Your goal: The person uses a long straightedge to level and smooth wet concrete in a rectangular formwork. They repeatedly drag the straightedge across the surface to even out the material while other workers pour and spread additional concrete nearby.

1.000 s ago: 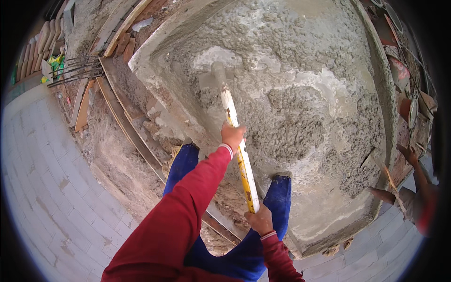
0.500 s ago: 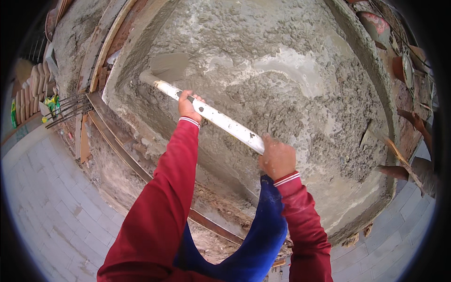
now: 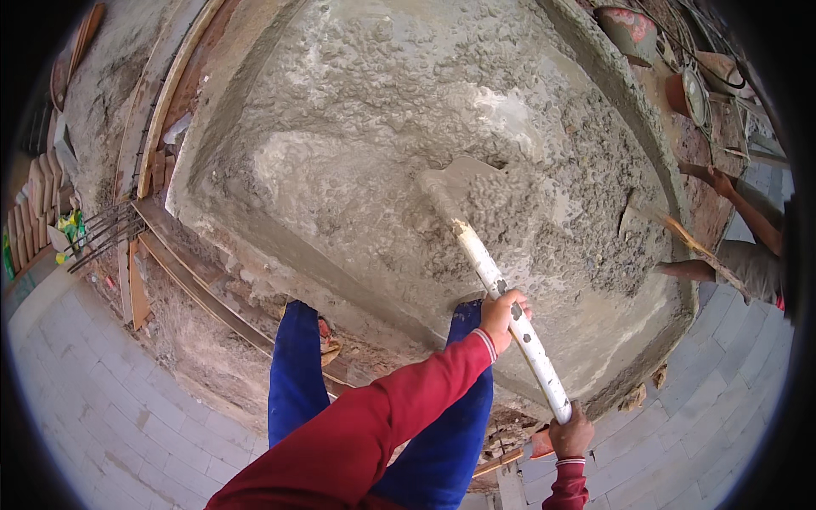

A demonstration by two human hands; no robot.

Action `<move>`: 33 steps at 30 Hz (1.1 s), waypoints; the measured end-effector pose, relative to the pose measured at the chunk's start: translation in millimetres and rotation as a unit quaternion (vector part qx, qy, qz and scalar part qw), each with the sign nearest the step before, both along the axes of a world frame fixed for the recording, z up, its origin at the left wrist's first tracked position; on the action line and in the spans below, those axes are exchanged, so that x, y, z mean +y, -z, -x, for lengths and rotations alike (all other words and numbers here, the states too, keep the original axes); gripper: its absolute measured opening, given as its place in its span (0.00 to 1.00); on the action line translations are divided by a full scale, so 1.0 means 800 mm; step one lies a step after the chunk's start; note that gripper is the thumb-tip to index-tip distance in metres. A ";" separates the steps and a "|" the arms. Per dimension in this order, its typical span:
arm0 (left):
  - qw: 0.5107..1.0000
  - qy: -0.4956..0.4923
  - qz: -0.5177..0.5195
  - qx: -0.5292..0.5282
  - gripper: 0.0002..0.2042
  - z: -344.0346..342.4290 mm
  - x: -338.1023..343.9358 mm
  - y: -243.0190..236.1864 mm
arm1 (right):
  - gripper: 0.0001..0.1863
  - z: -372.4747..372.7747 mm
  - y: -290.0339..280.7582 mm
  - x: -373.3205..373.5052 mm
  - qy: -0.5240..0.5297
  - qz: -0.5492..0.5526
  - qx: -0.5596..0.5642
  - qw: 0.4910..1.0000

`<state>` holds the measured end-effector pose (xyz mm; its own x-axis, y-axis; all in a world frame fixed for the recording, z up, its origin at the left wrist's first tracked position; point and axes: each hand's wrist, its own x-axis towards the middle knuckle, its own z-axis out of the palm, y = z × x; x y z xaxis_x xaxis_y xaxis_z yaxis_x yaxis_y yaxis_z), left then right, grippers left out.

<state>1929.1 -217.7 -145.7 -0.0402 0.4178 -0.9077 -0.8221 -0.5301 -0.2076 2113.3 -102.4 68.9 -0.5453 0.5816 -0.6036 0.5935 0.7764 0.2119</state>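
Observation:
A hoe (image 3: 534, 350) with a chipped white handle slants across the wet grey concrete (image 3: 340, 195). Its blade (image 3: 466, 170) is coated in the mix and lies partly sunk near the middle of the trough. My left hand (image 3: 501, 320) is wrapped round the handle about halfway along. Lower down, at the handle's near end, my right hand (image 3: 571, 432) is closed on it too. My left forearm, in a red sleeve, reaches across in front of my blue trouser legs.
The trough has a raised, concrete-coated rim (image 3: 625, 93). At right another person's arm (image 3: 748, 204) is beside a wooden-handled tool (image 3: 699, 253) whose blade rests in the mix. Buckets (image 3: 631, 34) stand beyond the rim. Steel rods (image 3: 106, 234) stick out at left above grey paving (image 3: 110, 365).
The hoe's blade has moved from the trough's left corner rightward to its middle. Both hands have shifted right and nearer my body, still holding the handle.

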 end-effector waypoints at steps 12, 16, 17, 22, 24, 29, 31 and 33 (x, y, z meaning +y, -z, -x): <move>0.888 0.017 0.332 0.318 0.06 0.468 -0.233 0.107 | 0.22 0.356 0.292 -0.158 -0.035 0.250 0.192 0.949; 0.915 0.059 0.310 0.252 0.07 0.364 -0.132 0.135 | 0.19 0.262 0.281 -0.100 0.010 0.244 0.159 0.957; 0.922 0.066 0.307 0.226 0.05 0.338 -0.108 0.126 | 0.19 0.238 0.256 -0.086 0.022 0.229 0.124 0.965; 0.965 0.106 0.203 0.130 0.06 0.180 -0.073 0.105 | 0.17 0.123 0.133 -0.080 0.045 0.150 0.048 0.987; 0.984 0.088 0.141 0.068 0.06 0.097 -0.060 0.103 | 0.16 0.073 0.082 -0.092 0.060 0.091 -0.004 0.994; 0.980 0.085 0.152 0.097 0.07 0.032 -0.086 -0.004 | 0.18 -0.016 0.059 -0.113 0.106 0.094 -0.030 0.989; 0.967 0.022 0.197 0.161 0.07 0.086 -0.137 -0.012 | 0.19 0.001 0.117 -0.123 0.085 0.177 0.053 0.979; 0.934 -0.039 0.258 0.244 0.05 0.188 -0.192 -0.012 | 0.20 0.097 0.192 -0.144 0.005 0.260 0.155 0.953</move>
<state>1778.5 -371.5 -136.3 -0.5132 -0.0925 -0.8533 -0.7065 -0.5190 0.4812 2035.6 -217.9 -85.1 -0.7403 0.2540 -0.6225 0.5729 0.7227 -0.3865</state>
